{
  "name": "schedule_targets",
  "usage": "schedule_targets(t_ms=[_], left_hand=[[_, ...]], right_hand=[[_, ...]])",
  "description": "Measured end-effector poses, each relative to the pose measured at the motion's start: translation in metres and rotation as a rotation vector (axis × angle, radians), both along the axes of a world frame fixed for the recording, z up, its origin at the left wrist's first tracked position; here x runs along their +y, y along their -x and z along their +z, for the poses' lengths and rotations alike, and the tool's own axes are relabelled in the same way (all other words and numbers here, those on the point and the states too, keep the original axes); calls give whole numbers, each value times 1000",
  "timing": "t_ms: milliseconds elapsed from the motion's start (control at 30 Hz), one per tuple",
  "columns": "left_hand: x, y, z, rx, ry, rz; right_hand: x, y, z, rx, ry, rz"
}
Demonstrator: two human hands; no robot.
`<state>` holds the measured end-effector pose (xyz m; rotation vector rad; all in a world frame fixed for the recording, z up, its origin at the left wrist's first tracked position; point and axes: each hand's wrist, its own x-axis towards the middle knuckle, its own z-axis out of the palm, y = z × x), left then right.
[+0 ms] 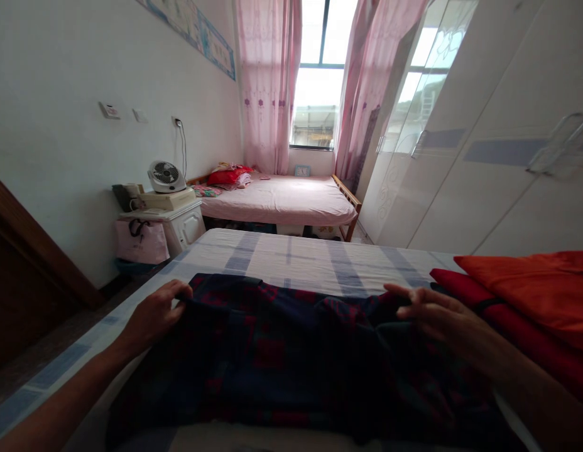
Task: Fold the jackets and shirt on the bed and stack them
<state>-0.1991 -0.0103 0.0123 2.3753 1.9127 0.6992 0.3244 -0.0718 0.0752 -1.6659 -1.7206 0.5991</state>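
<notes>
A dark navy and red plaid garment (267,351), shirt-like, spreads across the striped bed sheet (291,257) in front of me. My left hand (154,311) pinches its far left corner between thumb and fingers. At the far right corner, my right hand (435,314) has a fold of the cloth between thumb and fingers, with the index finger stretched out. The far edge between the hands is slightly raised and creased. Shade hides much of the garment's detail and its near parts.
Folded red clothes (499,307) and an orange garment (531,289) are stacked at the right. Beyond stands a second bed (291,194) under the window. A white nightstand (188,226) with a fan (166,176) is at left; a wardrobe (461,169) lines the right.
</notes>
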Motion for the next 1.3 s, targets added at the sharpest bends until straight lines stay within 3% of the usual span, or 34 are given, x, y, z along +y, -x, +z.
schedule_targets(t_ms=[100, 167, 300, 400, 500, 633, 800, 933, 1000, 1067, 1167, 1300], left_hand=[[-2, 2, 5, -64, 5, -24], [-3, 4, 4, -46, 33, -34], [-5, 9, -6, -28, 63, -39], [-5, 13, -12, -10, 41, -49], [-4, 15, -12, 21, 26, -61], [-5, 9, -9, 36, 17, -83], [-5, 0, -3, 29, 28, -78], [-5, 0, 0, 44, 53, -61], [-6, 0, 0, 81, 76, -73], [-7, -2, 0, 137, 100, -95], [-5, -8, 1, 224, 110, -121], [-1, -18, 5, 246, 58, -121]], right_hand=[[15, 0, 11, 137, 52, 169], [22, -5, 7, -36, 16, 228], [27, -16, -18, -509, -87, 243], [23, -24, -33, -713, -81, -51], [22, -35, -38, -781, 58, -317], [35, -47, -47, -603, 286, -204], [57, -45, -53, -336, 302, -44], [61, -44, -47, -29, 426, -200], [57, -48, -49, -14, 515, -257], [51, -52, -56, -45, 589, -213], [42, -53, -62, -43, 549, -51], [41, -42, -46, 159, 383, 36]])
